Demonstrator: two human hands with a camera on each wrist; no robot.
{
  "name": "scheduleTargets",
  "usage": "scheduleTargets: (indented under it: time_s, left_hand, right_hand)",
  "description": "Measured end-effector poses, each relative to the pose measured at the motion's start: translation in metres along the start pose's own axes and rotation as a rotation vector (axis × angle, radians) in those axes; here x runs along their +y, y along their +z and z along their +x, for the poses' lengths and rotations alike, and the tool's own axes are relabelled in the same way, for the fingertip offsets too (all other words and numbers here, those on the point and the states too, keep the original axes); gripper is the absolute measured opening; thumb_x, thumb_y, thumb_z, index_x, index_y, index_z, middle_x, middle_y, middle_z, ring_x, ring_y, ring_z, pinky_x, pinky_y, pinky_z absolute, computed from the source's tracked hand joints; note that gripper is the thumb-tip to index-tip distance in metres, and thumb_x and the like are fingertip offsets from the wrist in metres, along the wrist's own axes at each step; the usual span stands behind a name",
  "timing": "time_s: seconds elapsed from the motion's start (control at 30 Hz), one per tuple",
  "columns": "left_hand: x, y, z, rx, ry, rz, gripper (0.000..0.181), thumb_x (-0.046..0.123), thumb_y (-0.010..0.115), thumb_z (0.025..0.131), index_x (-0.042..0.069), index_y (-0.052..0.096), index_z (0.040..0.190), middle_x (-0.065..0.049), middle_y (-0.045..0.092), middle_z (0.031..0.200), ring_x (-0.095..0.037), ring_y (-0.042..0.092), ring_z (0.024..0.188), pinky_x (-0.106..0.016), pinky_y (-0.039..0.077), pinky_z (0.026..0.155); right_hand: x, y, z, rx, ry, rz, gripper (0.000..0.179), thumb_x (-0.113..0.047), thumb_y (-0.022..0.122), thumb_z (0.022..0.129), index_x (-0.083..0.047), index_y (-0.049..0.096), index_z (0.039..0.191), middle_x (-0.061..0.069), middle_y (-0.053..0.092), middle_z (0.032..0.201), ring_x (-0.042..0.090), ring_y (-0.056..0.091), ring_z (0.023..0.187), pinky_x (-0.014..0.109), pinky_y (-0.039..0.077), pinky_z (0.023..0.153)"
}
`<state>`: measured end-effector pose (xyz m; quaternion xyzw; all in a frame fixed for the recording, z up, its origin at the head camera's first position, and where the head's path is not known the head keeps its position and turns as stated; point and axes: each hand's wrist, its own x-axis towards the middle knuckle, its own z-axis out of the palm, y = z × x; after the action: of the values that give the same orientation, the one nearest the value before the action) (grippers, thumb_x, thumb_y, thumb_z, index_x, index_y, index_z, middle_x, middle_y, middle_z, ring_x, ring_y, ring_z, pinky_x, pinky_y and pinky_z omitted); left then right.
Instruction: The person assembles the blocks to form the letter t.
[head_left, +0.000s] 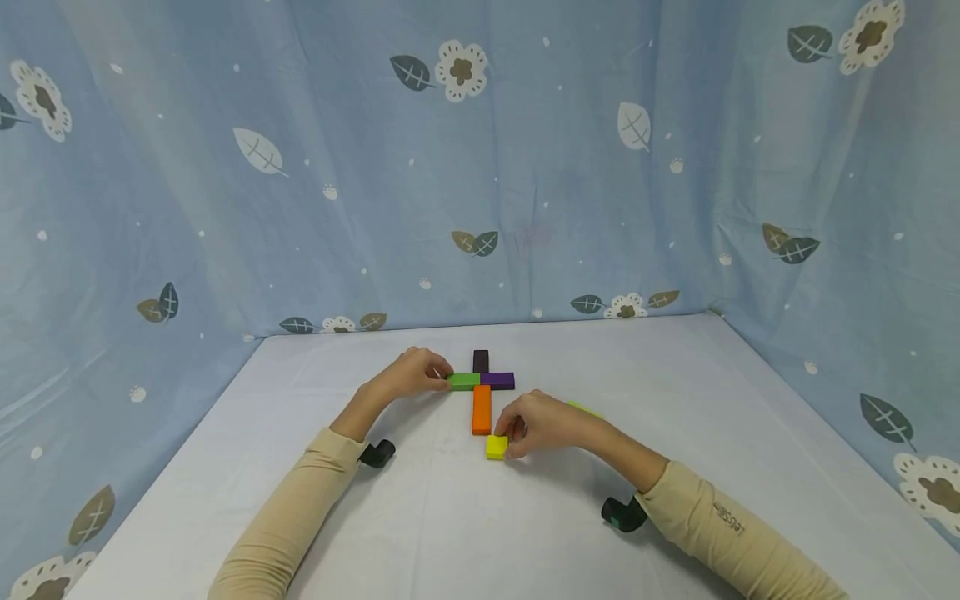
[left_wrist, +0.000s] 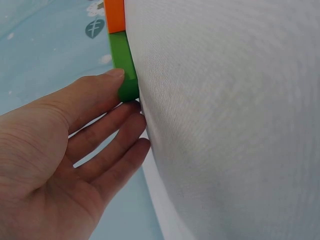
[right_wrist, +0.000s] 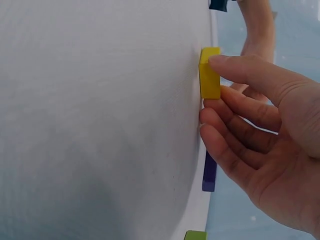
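Observation:
On the white tabletop, a black block, a green block, a purple block and an orange block form a cross. My left hand holds the green block's outer end, its thumb on the near side in the left wrist view. Just below the orange block, my right hand grips a small yellow block between thumb and index finger. The yellow block sits slightly right of the orange one's lower end. In the right wrist view the purple block shows past the fingertips.
A lime-green block lies behind the right wrist, partly hidden by it. Black wrist cameras, one under the left sleeve and one under the right, hang close over the white cloth. A blue patterned curtain surrounds the table.

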<state>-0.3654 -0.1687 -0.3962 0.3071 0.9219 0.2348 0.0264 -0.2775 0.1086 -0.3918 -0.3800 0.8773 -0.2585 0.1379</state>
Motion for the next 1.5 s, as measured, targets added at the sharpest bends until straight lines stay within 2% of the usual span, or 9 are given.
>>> scheduleTargets:
  time_s: [0.7,0.93,1.17,1.5]
  left_hand:
    - [-0.0006,-0.0006,-0.0005,0.002,0.015,-0.005,0.024,0.017,0.074,0.087,0.005,0.074,0.108,-0.007,0.076,0.1,-0.014,0.07,0.085,-0.028,0.058,0.078]
    - [-0.002,-0.0003,-0.002,0.022,0.067,0.004,0.024,0.015,0.074,0.086,0.002,0.074,0.106,-0.008,0.076,0.097,-0.012,0.069,0.081,-0.026,0.058,0.074]
    - [-0.0024,-0.0004,-0.0009,0.005,0.025,0.003,0.023,0.017,0.075,0.087,0.006,0.075,0.107,-0.005,0.076,0.099,-0.014,0.07,0.084,-0.028,0.058,0.078]
    - [-0.0018,0.0006,0.0006,0.001,0.012,0.006,0.024,0.018,0.075,0.087,0.007,0.075,0.108,-0.005,0.076,0.1,-0.014,0.07,0.086,-0.028,0.058,0.078]
  right_hand:
    - [-0.0068,0.0055,0.0073,0.053,0.056,-0.043,0.026,-0.027,0.086,0.074,-0.014,0.075,0.094,-0.008,0.069,0.08,0.005,0.059,0.068,0.015,0.052,0.066]
    - [-0.0098,0.0062,0.0088,0.065,0.072,-0.016,0.028,-0.025,0.087,0.073,-0.012,0.074,0.094,-0.008,0.068,0.078,0.005,0.059,0.067,0.015,0.053,0.066]
    - [-0.0107,0.0073,0.0094,0.079,0.077,-0.016,0.027,-0.024,0.087,0.073,-0.012,0.075,0.094,-0.008,0.068,0.078,0.005,0.059,0.067,0.015,0.053,0.066]
    - [-0.01,0.0079,0.0095,0.092,0.099,-0.004,0.028,-0.025,0.087,0.073,-0.012,0.075,0.094,-0.008,0.068,0.077,0.006,0.06,0.068,0.016,0.053,0.066]
